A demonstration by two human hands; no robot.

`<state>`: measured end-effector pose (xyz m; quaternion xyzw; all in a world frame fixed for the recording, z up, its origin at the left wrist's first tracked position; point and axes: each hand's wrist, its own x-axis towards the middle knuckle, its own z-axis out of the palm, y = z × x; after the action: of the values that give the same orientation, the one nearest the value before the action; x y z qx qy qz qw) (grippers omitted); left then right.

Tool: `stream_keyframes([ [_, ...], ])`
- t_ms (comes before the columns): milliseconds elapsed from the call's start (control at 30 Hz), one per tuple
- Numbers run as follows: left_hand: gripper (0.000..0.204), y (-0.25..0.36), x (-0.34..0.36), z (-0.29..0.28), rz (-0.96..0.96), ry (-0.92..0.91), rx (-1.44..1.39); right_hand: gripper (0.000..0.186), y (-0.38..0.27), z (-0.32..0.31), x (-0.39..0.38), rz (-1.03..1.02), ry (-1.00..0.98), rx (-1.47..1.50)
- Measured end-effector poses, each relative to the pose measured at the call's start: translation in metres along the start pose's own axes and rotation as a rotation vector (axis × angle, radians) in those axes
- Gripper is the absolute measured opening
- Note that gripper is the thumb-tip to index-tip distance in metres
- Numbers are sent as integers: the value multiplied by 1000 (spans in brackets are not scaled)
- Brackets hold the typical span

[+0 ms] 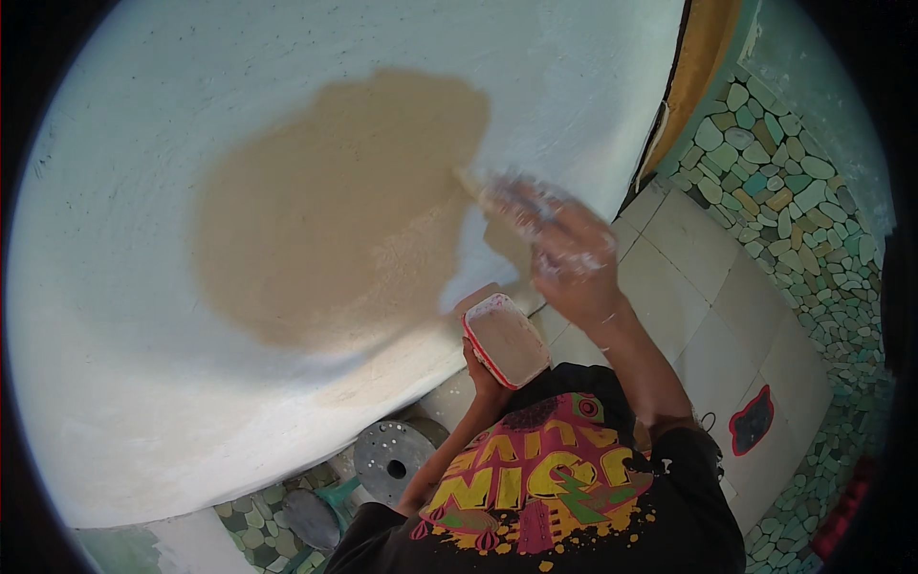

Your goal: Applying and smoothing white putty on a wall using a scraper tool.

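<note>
My left hand (485, 370) grips the side of a rectangular plastic tub (510, 342) with a red rim and pale smears inside, held tilted in front of my chest. My right hand (564, 239), streaked with white, is raised near the white wall (124, 220). Its fingers are closed on a slim pale tool (483, 193), whose tip is at or close to the wall. Motion blur hides the tool's exact kind. A large brownish patch (344, 210), like a shadow with soft edges, covers the wall's middle.
Beneath the wall stand a round grey disc with a central hole (394, 462) and a dark round object (311, 518). Pale floor tiles (703, 297) spread to the right, bordered by green pebble mosaic (765, 163). A dark red-edged item (753, 421) lies on the tiles.
</note>
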<state>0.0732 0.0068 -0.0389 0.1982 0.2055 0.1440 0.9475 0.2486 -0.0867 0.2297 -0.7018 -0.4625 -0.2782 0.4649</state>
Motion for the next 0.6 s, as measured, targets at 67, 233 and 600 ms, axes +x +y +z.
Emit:
stream_keyframes([
  [67, 75, 0, 0, 1, 6, 30, 19, 67, 12, -4, 14, 5, 100, -50],
  [233, 75, -3, -2, 12, 38, -11, -6, 70, 33, 18, 13, 4, 278, -154],
  [600, 76, -3, 2, 8, 58, 12, -7, 62, 30, 19, -34, 165, 181, 102],
])
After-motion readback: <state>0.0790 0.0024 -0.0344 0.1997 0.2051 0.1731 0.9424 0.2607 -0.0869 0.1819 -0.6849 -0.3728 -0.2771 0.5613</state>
